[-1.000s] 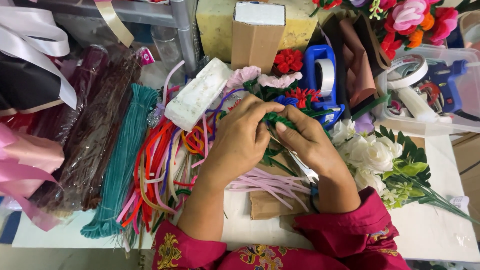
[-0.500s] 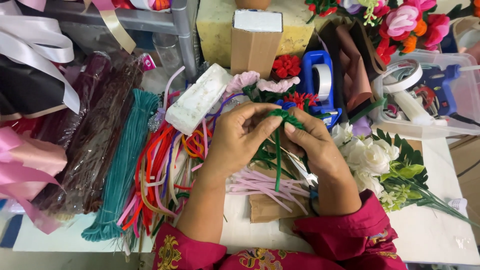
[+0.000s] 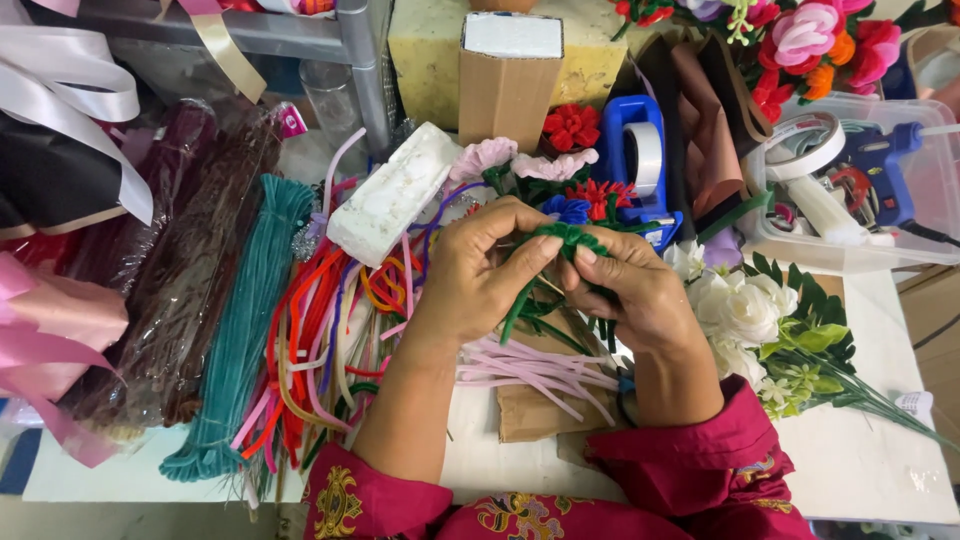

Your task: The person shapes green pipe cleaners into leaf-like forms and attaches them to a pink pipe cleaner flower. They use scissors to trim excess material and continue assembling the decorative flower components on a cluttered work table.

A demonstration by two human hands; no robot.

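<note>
Cluttered craft table (image 3: pixel 880 450): 2 hands meet above pink pipe cleaners (image 3: pixel 540 368). Left hand (image 3: pixel 478 270) and right hand (image 3: pixel 640 290) each pinch closed on a green pipe cleaner (image 3: pixel 556 245), apparently bent between them.

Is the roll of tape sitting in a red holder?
No, the white tape roll sits in a blue holder, behind the left hand and right hand twisting a green pipe cleaner.
</note>
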